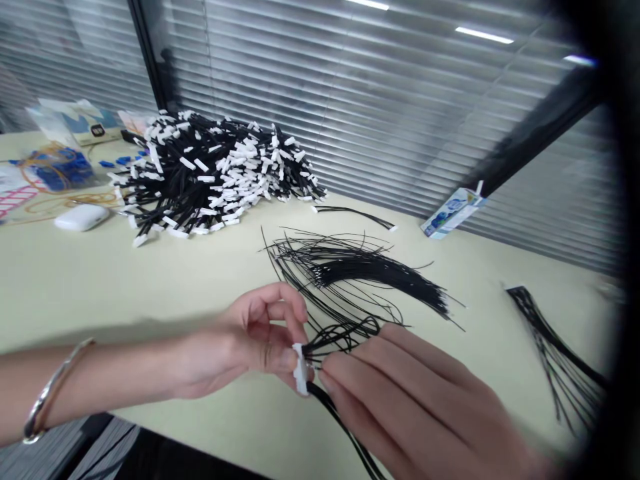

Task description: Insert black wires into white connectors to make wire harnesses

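White connector [301,373], one, small and slim, apparently moulded plastic; located near the front edge of the pale table [200,277], held up in front of the person, its long side set near upright, with black wires [334,405] trailing from its lower end. Handling, as judged: very light, stiff in the body, smooth enough to twist under a loose thumb; the wires soft and springy, apt to tangle, their pale tips likely easily bent. Best hold: housing by its broad faces, wire close behind the tip. Left hand [253,347]: thumb pressed to the near face, index finger curled around behind, a close pinch on the connector; other fingers loosely bent; forearm laid in low from the left, with a silver bangle [52,390] near the wrist. Right hand [415,400]: back turned to view, fingers extended together, tips gathered just beside the connector, apparently pinching a wire end [315,367]; exact contact too small to read. Looped wires [345,331], black: fanned between the two hands, partly covered by the right.
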The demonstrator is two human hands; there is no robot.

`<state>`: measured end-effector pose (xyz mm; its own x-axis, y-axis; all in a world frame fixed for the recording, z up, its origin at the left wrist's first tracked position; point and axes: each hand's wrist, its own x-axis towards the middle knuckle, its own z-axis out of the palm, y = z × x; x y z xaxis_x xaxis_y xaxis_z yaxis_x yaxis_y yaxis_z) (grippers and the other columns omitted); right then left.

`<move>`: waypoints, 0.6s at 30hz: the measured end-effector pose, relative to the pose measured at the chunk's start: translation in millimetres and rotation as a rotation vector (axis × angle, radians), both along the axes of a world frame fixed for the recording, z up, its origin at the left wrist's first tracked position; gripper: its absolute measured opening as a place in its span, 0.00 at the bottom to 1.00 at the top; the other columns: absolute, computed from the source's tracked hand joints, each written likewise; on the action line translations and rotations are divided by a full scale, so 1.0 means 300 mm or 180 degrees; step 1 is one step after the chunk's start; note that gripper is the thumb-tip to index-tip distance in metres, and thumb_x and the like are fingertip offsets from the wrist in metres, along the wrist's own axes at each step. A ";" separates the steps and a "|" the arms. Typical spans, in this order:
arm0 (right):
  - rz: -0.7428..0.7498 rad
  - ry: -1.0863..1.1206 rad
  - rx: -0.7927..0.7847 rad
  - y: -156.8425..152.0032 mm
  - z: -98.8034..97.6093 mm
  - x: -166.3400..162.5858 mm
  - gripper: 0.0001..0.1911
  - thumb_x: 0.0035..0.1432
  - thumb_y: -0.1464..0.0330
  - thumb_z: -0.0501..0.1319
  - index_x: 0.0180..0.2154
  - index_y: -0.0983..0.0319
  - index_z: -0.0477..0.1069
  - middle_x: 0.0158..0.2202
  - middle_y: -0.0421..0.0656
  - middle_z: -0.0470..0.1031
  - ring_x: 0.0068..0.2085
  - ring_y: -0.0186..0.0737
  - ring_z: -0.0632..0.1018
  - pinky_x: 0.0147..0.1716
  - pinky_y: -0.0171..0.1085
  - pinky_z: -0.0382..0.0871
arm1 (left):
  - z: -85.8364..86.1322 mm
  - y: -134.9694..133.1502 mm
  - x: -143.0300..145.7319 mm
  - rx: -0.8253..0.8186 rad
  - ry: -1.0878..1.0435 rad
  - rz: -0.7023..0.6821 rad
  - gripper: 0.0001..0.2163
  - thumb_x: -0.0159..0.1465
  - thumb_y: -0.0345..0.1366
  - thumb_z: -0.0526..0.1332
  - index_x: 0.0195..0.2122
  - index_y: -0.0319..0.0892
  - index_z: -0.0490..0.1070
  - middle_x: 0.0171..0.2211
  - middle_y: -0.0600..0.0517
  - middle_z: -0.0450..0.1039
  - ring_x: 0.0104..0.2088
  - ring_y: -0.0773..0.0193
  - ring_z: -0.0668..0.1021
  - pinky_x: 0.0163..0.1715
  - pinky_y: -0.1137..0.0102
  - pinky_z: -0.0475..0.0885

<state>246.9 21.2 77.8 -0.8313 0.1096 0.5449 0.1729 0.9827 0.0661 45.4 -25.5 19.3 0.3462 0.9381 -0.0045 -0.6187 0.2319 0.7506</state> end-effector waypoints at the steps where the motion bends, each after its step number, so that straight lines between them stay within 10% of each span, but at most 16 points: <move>1: 0.0009 -0.0013 -0.0018 0.000 0.000 0.000 0.18 0.60 0.81 0.49 0.25 0.61 0.69 0.21 0.38 0.70 0.23 0.34 0.70 0.27 0.38 0.66 | -0.002 -0.001 0.001 0.0015 0.0015 0.0020 0.12 0.55 0.17 0.64 0.36 0.39 0.70 0.31 0.55 0.72 0.29 0.70 0.79 0.29 0.80 0.74; 18: -0.0240 0.0005 -0.0090 -0.008 -0.025 -0.006 0.20 0.65 0.75 0.45 0.26 0.62 0.71 0.20 0.40 0.69 0.22 0.34 0.68 0.20 0.37 0.59 | -0.007 0.003 -0.004 0.0076 0.0265 0.0167 0.11 0.56 0.21 0.65 0.37 0.40 0.70 0.31 0.55 0.70 0.32 0.66 0.79 0.32 0.72 0.77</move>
<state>245.1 18.8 70.2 -0.8193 0.1873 0.5419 0.2465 0.9684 0.0380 44.3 -24.5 17.3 0.2959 0.9552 -0.0087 -0.5649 0.1823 0.8048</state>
